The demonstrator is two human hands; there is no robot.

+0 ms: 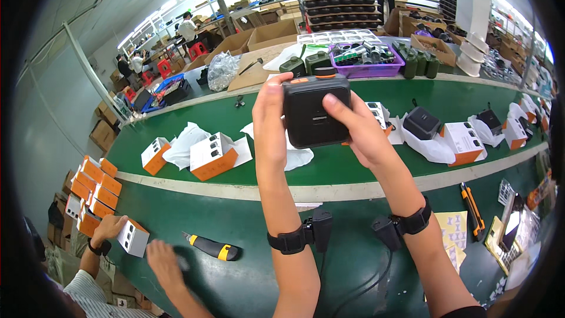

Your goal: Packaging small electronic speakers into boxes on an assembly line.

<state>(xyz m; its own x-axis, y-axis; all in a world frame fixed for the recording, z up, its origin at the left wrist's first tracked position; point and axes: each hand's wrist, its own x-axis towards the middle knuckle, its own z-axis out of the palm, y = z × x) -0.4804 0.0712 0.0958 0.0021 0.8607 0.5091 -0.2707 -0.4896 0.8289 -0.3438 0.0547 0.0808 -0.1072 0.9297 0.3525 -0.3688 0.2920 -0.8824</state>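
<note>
Holding a black boxy device with an orange strip (pixel 315 112) up between both hands, we have it lifted well above the green desk (pixel 353 165), roughly at its middle. Our left hand (pixel 269 121) is closed around the device's left side, thumb along the upper edge; our right hand (pixel 359 126) clasps the right side, with the fingers spread across the dark front face. Both grips look firm, neither hand loose.

We judge this to be an inspection or turning-over step, the device being checked before packing. Just behind it on the desk lie white wrapping bags (pixel 297 156) and white-and-orange cartons (pixel 213 154); a similar black device (pixel 421 122) sits on a bag to the right. The next move seems to call for keeping both hands steady while tilting it, then lowering it toward a bag or carton without knocking the neighbours.

At lower left another person's hands (pixel 109 228) handle a small carton (pixel 133 237) near a yellow-and-black utility knife (pixel 212 248).
</note>
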